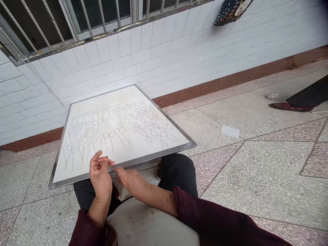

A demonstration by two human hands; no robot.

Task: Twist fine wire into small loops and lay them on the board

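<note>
My left hand (100,176) is closed in a pinch, thumb against fingers, on a thin wire loop (104,151) whose curve shows above the fingertips. A tan wrap or tape covers part of one finger. Close to its right, my right hand (132,181) has thumb and index pressed together near the board's front edge; what lies between them is too fine to make out. Beneath and beyond both hands is a white board (84,174) with a metal rim. Rows of wire loops with long tails (95,127) lie on its left, and several figure-eight wire loops (146,136) on its right.
The board slopes over my knees (178,171). Behind it stands a white tiled wall (174,65) with a barred window (84,17) and a dark patterned bag (228,12). On the speckled floor lies a white paper piece (230,131); another person's shoe (290,107) is at right.
</note>
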